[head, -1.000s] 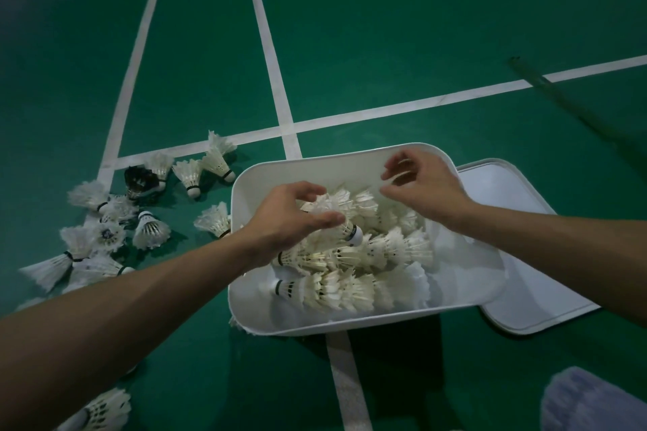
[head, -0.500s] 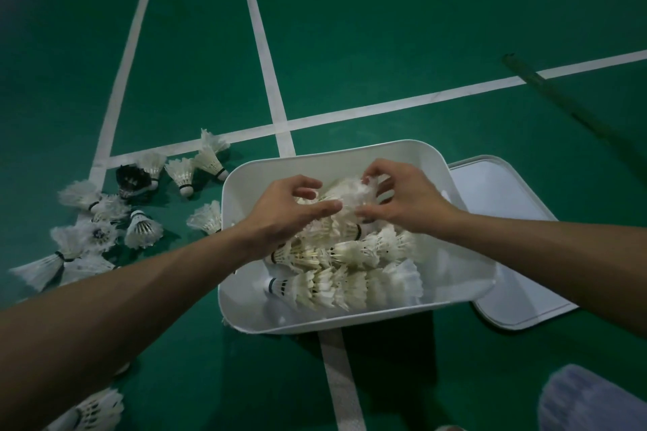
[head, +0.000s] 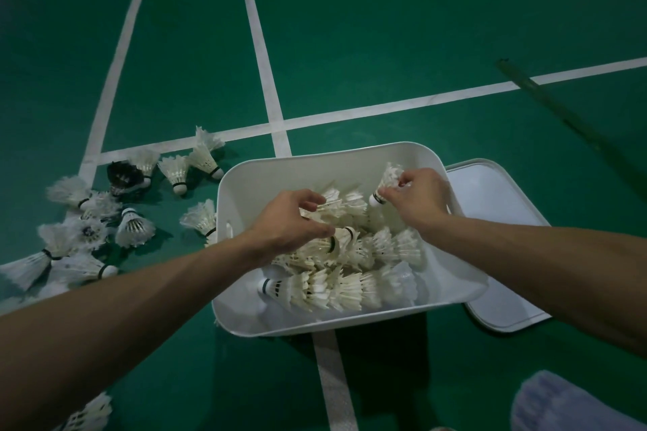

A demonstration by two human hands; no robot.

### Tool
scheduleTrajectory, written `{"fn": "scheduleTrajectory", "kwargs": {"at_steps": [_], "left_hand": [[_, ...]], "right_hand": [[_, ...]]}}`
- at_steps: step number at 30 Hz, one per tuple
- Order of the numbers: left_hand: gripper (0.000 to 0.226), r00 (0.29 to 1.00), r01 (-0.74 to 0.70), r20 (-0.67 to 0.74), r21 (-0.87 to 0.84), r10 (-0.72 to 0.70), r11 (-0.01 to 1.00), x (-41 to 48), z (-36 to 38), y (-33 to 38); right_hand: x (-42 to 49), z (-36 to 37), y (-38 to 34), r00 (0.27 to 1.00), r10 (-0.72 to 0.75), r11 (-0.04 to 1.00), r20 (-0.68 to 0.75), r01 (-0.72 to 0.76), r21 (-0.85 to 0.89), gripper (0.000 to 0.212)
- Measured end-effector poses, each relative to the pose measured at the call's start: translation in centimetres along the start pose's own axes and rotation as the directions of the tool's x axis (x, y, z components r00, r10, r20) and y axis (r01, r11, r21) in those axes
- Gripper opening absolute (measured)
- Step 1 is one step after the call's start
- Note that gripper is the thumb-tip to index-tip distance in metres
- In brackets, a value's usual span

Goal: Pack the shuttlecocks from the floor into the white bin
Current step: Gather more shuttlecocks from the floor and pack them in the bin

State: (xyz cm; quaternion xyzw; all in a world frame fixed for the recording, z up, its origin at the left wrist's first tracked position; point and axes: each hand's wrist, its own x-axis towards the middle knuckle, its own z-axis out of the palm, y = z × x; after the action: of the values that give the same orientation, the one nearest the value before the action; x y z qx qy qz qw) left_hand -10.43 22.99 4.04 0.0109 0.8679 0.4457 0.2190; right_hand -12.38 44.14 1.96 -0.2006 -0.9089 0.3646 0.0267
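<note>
Centrally, one white bin (head: pixel 252 185) holds stacked rows (head: pixel 343 290). One right hand (head: pixel 420 199) pinches one shuttlecock (head: pixel 387 178) above it. One left hand (head: pixel 283 224) curls over the rows, grip unclear. Roughly a dozen loose shuttlecocks (head: pixel 134 226) lie on the floor (head: pixel 385 28), left.

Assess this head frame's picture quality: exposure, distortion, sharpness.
Head view: dim, underexposed, floor darkening toward the corners; wide-angle distortion bows the court lines; white bin, left hand, right hand and packed shuttlecocks are sharp; the pale shape at bottom right is blurred.

Shuttlecocks (head: pixel 336 287) are stacked in the bin (head: pixel 280 178); loose shuttlecocks (head: pixel 134 226) are scattered on the floor (head: pixel 385 28) left of it; a lid (head: pixel 497 199) is laid right of it.
</note>
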Motion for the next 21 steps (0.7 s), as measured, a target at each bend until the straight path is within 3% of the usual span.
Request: {"fn": "scheduleTrajectory", "kwargs": {"at_steps": [3, 8, 12, 16, 21], "left_hand": [[0.055, 1.000, 0.004, 0.004, -0.002, -0.004, 1.000, 0.0, 0.1, -0.2], [0.054, 1.000, 0.000, 0.008, -0.001, 0.000, 1.000, 0.2, 0.2, -0.2], [0.054, 1.000, -0.001, 0.000, -0.007, 0.001, 1.000, 0.3, 0.3, -0.1], [0.054, 1.000, -0.003, -0.005, -0.012, 0.003, 1.000, 0.4, 0.4, 0.0], [0.054, 1.000, 0.004, -0.005, -0.015, -0.004, 1.000, 0.5, 0.4, -0.1]], "right_hand": [[0.4, 0.8, 0.1, 0.998, 0.050, 0.994, 0.034, -0.053, 0.097, 0.027], [0.5, 2.0, 0.8, 0.974, 0.173, 0.950, 0.149, -0.205, 0.235, 0.055], [0.1, 3.1, 0.7, 0.930, 0.241, 0.903, 0.278, -0.319, 0.286, 0.028], [-0.1, 3.3, -0.1, 0.921, 0.163, 0.901, 0.353, -0.285, 0.327, 0.041], [-0.3, 3.2, -0.9, 0.900, 0.098, 0.966, 0.424, -0.189, 0.177, 0.051]]}}
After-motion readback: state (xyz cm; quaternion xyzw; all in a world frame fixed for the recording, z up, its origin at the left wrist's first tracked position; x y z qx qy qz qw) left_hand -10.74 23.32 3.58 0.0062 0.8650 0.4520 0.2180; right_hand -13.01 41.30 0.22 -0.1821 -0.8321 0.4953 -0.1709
